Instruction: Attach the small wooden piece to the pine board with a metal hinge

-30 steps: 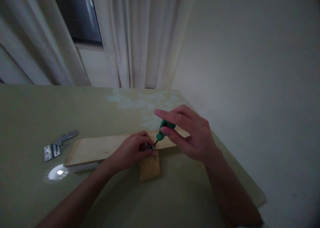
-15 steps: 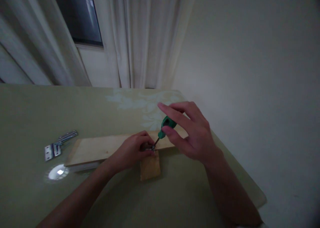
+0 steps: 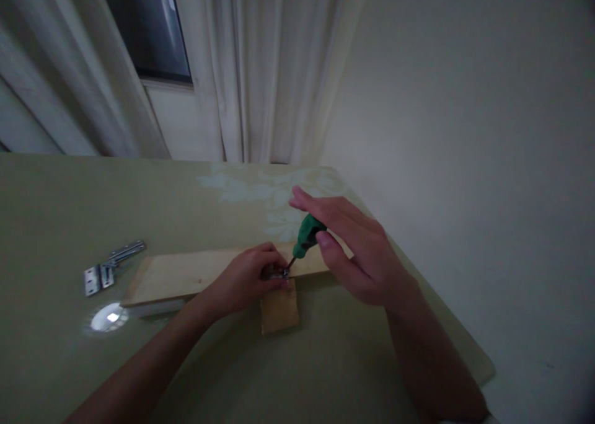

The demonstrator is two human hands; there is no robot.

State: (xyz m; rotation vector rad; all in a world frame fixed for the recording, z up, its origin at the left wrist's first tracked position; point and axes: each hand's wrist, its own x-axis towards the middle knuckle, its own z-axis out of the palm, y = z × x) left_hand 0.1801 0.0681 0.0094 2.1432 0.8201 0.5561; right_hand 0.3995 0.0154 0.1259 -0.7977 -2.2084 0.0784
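A green-handled screwdriver (image 3: 307, 235) slants down to the left, its tip at a small metal hinge (image 3: 284, 274). My right hand (image 3: 360, 250) is on the handle's upper end, thumb against it and fingers stretched over the top. With fingers pinched, my left hand (image 3: 244, 281) holds the hinge against the long wooden board (image 3: 181, 272); most of the hinge is hidden behind the fingers. Below it, a short wood piece (image 3: 279, 307) sticks out towards me from the board's front edge. Any screw under the tip is too small to make out.
Several metal hinges (image 3: 98, 279) lie left of the board. A bright light reflection shows near the board's left end on the green table covering (image 3: 223, 374). Curtains (image 3: 279, 70) hang behind the table, and a pale wall (image 3: 465, 132) rises on the right.
My right hand has turned about the screwdriver handle, its fingers now closer together and the thumb shifted right. The handle has rotated slightly. My left hand, the hinge and the board stay in place.
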